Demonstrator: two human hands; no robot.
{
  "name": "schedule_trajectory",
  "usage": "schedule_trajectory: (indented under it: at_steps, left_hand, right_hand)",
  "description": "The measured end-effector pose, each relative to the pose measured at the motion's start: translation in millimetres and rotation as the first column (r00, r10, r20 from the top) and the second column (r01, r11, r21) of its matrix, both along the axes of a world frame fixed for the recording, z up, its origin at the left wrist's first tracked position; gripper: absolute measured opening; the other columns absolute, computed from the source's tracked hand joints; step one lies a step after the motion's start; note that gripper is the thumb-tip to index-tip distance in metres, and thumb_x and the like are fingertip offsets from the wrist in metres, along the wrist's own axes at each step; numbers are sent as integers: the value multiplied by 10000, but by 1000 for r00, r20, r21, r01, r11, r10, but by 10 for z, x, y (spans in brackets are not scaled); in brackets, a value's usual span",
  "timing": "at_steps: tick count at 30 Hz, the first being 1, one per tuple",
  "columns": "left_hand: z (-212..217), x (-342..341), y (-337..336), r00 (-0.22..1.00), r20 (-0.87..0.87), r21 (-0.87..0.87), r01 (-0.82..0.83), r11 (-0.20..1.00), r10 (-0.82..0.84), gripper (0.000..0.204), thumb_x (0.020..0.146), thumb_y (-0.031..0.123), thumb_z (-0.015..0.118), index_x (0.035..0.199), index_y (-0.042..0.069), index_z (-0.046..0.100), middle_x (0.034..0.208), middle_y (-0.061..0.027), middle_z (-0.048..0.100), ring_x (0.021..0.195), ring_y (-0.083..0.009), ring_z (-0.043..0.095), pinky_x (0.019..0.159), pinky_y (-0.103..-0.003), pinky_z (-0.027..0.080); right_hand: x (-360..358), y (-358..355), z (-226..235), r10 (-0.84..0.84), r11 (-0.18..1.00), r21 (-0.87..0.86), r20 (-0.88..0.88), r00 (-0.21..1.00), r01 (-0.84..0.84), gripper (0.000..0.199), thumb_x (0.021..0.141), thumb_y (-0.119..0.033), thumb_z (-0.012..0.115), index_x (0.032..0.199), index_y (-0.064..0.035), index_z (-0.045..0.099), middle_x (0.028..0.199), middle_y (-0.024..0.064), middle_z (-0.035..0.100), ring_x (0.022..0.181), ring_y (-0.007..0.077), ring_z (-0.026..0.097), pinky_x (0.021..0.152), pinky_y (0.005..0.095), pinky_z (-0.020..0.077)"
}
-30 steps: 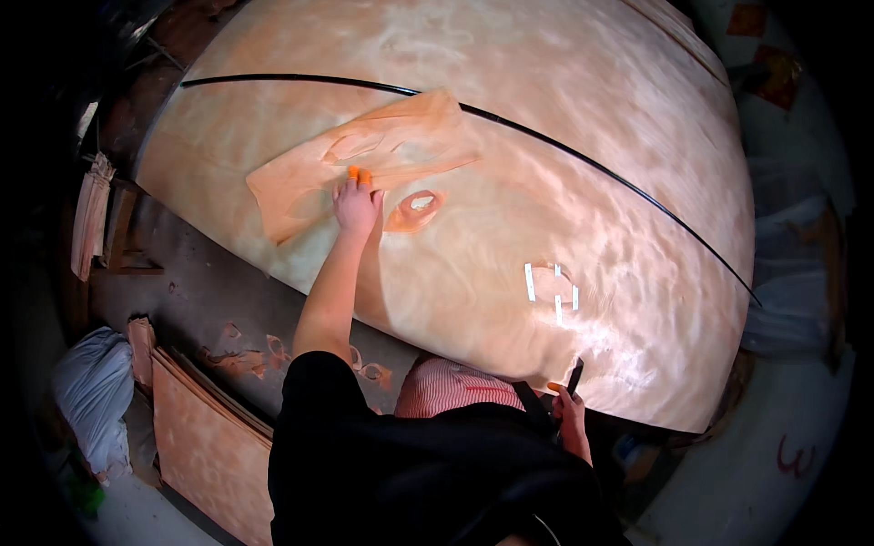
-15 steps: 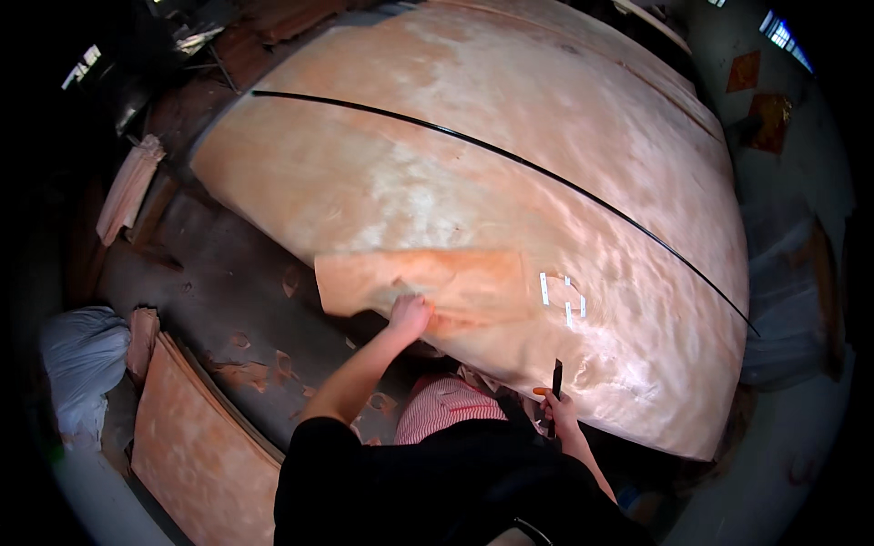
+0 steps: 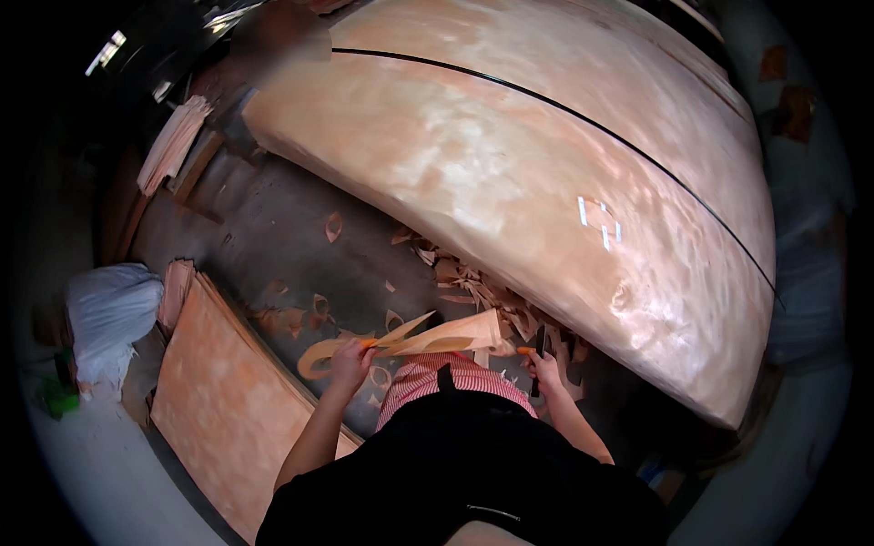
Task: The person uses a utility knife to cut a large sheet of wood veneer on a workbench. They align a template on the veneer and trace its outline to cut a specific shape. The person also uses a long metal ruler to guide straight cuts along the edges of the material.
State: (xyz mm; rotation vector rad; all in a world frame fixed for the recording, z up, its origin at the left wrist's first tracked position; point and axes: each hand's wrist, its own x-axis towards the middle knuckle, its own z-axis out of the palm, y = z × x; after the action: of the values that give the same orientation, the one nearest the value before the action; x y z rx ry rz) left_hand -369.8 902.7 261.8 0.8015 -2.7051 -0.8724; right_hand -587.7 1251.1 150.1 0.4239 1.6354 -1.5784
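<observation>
My left hand (image 3: 350, 362) is closed on a thin tan wood veneer piece (image 3: 460, 332). The piece hangs curled in front of my waist, one end looped to the left of the hand and a wider end reaching right. My right hand (image 3: 549, 371) grips a dark, narrow knife (image 3: 535, 375), held close to the veneer's right end. Orange coverings show on fingers of both hands. Beyond them lies a large stack of pale veneer sheets (image 3: 510, 182), with white tape strips (image 3: 605, 237) on its top sheet.
A long black strip (image 3: 546, 105) crosses the large stack. Veneer scraps (image 3: 473, 287) litter the dark floor (image 3: 264, 214) beside it. At left lean more veneer sheets (image 3: 228, 391), near a pale plastic bag (image 3: 114, 305). A blurred patch hides the stack's far left corner.
The veneer piece has come off the stack top and now hangs curled in my left hand before my waist. My view has shifted, and the right hand still holds the knife.
</observation>
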Motion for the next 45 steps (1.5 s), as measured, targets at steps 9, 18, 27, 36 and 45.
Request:
schedule_trajectory:
  at_steps: [9, 18, 27, 36, 45]
  left_hand:
    - [-134, 468, -1428, 996, 53, -41, -63, 997, 65, 142, 713, 163, 598, 794, 47, 615, 716, -97, 546, 706, -274, 538, 635, -375, 423]
    - [-249, 1323, -3304, 958, 168, 121, -255, 959, 234, 164, 750, 183, 553, 805, 37, 604, 778, -123, 559, 763, -288, 539, 664, -377, 430]
    - [-11, 1519, -5231, 900, 348, 102, -315, 944, 263, 170, 755, 183, 550, 802, 21, 573, 751, -169, 550, 723, -343, 533, 628, -416, 420]
    - [432, 1865, -7289, 883, 300, 95, -405, 909, 362, 176, 734, 133, 535, 863, 31, 597, 741, -147, 572, 712, -307, 551, 672, -384, 429]
    - [866, 1656, -9654, 878, 299, -11, -390, 921, 375, 163, 757, 122, 519, 867, 24, 589, 714, -154, 568, 687, -313, 560, 635, -379, 435]
  right_hand:
    - [38, -1364, 234, 229, 948, 258, -150, 962, -186, 118, 822, -154, 510, 771, -52, 541, 552, -9, 479, 418, 69, 395, 374, 201, 298]
    - [245, -3742, 2, 715, 678, 470, -241, 657, -565, 162, 805, -128, 532, 908, -18, 590, 659, 45, 556, 573, 107, 518, 513, 241, 416]
    - [221, -6297, -480, 791, 610, 205, -216, 572, -766, 171, 806, -159, 549, 913, -38, 604, 688, 20, 583, 601, 91, 537, 560, 226, 439]
    - [-185, -9472, -472, 887, 435, 325, -318, 336, -840, 211, 787, -210, 521, 947, -96, 597, 676, 99, 607, 647, 224, 599, 591, 351, 451]
    - [-964, -11762, 226, 865, 385, 751, -496, -74, -536, 376, 740, -95, 440, 1080, -212, 550, 1077, 91, 522, 964, 274, 523, 817, 348, 426]
